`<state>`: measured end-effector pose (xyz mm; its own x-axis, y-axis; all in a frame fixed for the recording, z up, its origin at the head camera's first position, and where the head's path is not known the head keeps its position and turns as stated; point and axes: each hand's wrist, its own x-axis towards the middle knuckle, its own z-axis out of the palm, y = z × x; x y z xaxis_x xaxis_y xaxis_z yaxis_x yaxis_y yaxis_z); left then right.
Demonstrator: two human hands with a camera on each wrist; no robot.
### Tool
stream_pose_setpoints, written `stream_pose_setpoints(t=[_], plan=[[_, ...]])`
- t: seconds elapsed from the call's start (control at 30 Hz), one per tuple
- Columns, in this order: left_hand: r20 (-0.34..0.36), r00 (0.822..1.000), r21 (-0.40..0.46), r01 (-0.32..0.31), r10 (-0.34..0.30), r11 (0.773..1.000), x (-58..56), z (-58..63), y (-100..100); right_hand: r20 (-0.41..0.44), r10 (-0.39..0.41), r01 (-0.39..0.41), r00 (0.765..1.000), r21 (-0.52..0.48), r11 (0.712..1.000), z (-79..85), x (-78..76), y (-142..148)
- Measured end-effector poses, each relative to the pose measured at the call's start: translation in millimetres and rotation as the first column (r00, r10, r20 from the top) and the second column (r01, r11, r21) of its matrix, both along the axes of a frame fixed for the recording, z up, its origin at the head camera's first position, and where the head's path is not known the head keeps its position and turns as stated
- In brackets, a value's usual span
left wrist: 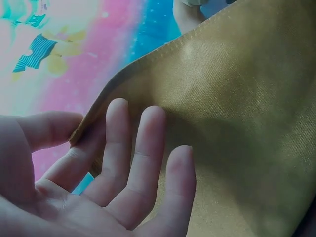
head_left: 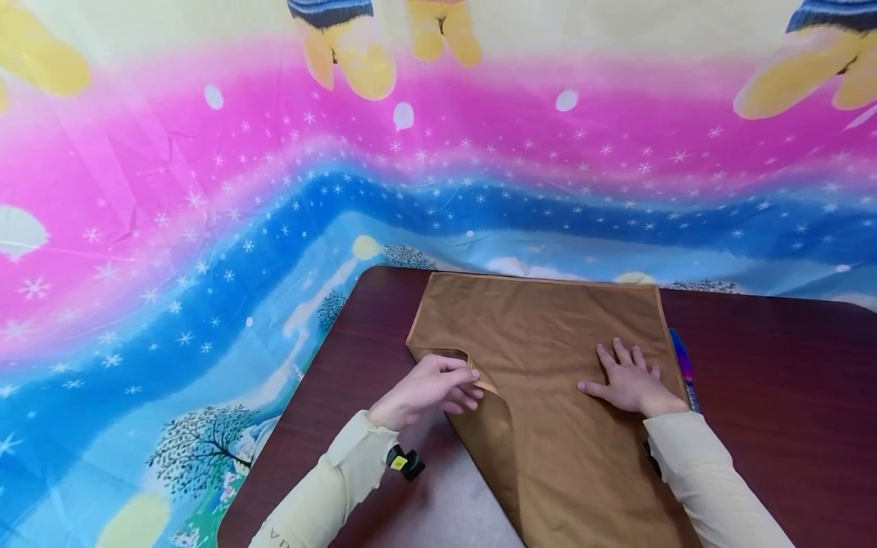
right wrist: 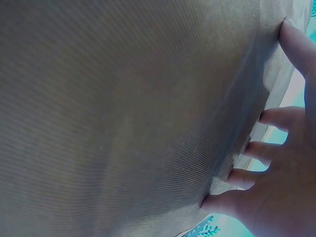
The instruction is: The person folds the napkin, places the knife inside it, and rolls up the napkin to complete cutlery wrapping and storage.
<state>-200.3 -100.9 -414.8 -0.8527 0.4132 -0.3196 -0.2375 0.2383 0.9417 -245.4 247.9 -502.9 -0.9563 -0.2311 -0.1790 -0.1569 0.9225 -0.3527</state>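
A brown cloth (head_left: 548,327) with stitched hems and a curved cut-out on its left side lies spread over the table. At that curve, my left hand (head_left: 428,388) pinches the hem and lifts it, showing the underside or a lower layer. In the left wrist view, thumb and index finger grip the cloth's edge (left wrist: 212,74), while the other fingers of the left hand (left wrist: 113,187) stay loosely extended. My right hand (head_left: 626,384) rests on the cloth's right part with fingers spread. The right wrist view shows the fingertips of that hand (right wrist: 281,182) touching the ribbed-looking fabric (right wrist: 123,123).
The dark red-brown table (head_left: 774,365) has rounded corners. Beside the cloth's right edge lies a slim blue-purple object (head_left: 681,356), partly hidden by the right hand and sleeve. A colourful printed curtain (head_left: 479,152) hangs behind and left of the table.
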Motion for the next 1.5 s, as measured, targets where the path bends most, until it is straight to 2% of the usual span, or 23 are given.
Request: stream_pose_setpoints(t=[0.13, 0.4, 0.83, 1.2, 1.27, 1.37, 1.5], plan=[[0.003, 1.0, -0.006, 0.011, -0.011, 1.0, -4.9, 0.5, 11, -0.001, 0.0, 0.0, 1.0, 0.002, 1.0, -1.2, 0.3, 0], [-0.008, 0.997, -0.006, 0.072, -0.072, 0.997, -13.8, 6.2, 32, -0.002, -0.009, 0.009, 1.0, 0.0, 1.0, -1.4, 1.4, 0], [-0.01, 0.996, -0.01, 0.085, -0.085, 0.996, -28.9, 10.6, 66, -0.015, -0.023, 0.023, 1.0, -0.005, 1.0, 3.7, 6.4, 1], [-0.01, 0.996, -0.049, 0.088, -0.089, 0.995, -43.2, 7.4, 89, -0.026, -0.015, 0.015, 1.0, 0.0, 1.0, 6.2, 7.9, 3], [-0.008, 0.996, -0.057, 0.091, -0.092, 0.994, -45.4, 7.0, 93, -0.043, 0.0, -0.001, 0.999, -0.01, 1.0, 7.9, 7.2, 4], [-0.004, 0.996, -0.067, 0.086, -0.086, 0.994, -49.4, 6.3, 97, -0.118, 0.048, -0.054, 0.992, -0.049, 0.997, 13.8, 4.9, 4], [0.005, 0.999, -0.07, 0.054, -0.054, 0.996, -53.7, 6.0, 103, -0.285, 0.095, -0.136, 0.954, -0.129, 0.982, 29.8, 1.9, 0]])
